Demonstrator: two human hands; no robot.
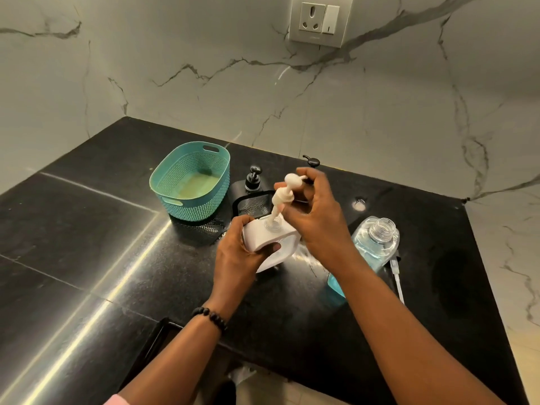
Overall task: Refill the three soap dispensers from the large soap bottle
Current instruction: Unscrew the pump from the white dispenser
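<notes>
My left hand (238,252) grips a white square soap dispenser (267,238) standing on the black counter. My right hand (315,211) holds its cream pump head (287,190), lifted above the dispenser's neck with the tube still down in the opening. A black dispenser (252,197) with a black pump stands just behind, and another black pump top (312,162) shows beyond my right hand. The large clear soap bottle (375,244) with blue liquid stands uncapped at the right, partly hidden by my right forearm. Its pump and tube (397,276) lie beside it.
A teal perforated basket (190,178) stands at the back left on the black stone counter (102,244). The marble wall carries a socket and switch (320,20). The counter's front edge runs below my forearms, with floor beneath.
</notes>
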